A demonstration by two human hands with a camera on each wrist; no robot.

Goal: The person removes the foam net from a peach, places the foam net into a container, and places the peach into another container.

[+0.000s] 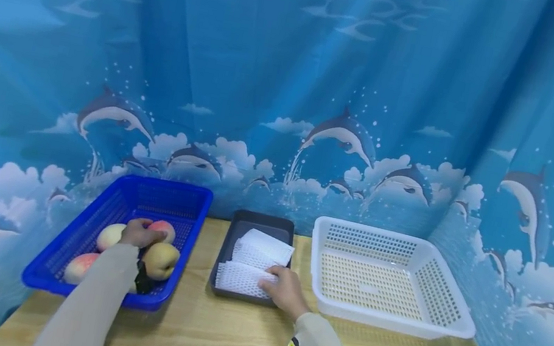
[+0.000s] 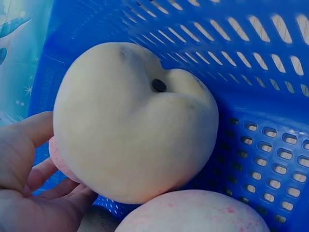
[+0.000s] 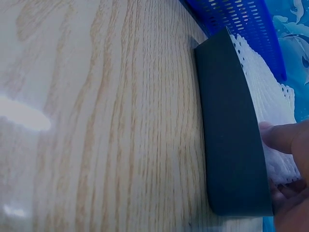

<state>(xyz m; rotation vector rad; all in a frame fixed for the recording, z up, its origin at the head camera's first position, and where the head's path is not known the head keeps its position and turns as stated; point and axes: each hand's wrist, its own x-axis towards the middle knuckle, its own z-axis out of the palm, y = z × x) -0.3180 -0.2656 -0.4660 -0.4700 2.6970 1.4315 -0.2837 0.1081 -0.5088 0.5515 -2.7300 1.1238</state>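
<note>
In the head view my left hand (image 1: 137, 232) reaches into the blue basket (image 1: 30, 276) and grips a pink-blushed peach (image 1: 164, 230) with thumb and fingers. The left wrist view shows a large pale yellow peach (image 2: 130, 125) in front, partly hiding the gripped one (image 2: 59, 157). My right hand (image 1: 286, 291) is at the right side of the dark tray (image 1: 241, 218), pinching the edge of a white foam net sleeve (image 1: 243, 279). More white foam nets (image 1: 264, 246) lie behind it in the tray. The right wrist view shows the thumb on the netting; the other fingertips are partly hidden.
Other peaches (image 1: 110, 236) lie around my left hand in the blue basket. A white slotted basket (image 1: 440, 333) stands to the right of the tray on the wooden table (image 1: 203, 339). A blue dolphin-print curtain (image 1: 272, 73) hangs behind and at the sides.
</note>
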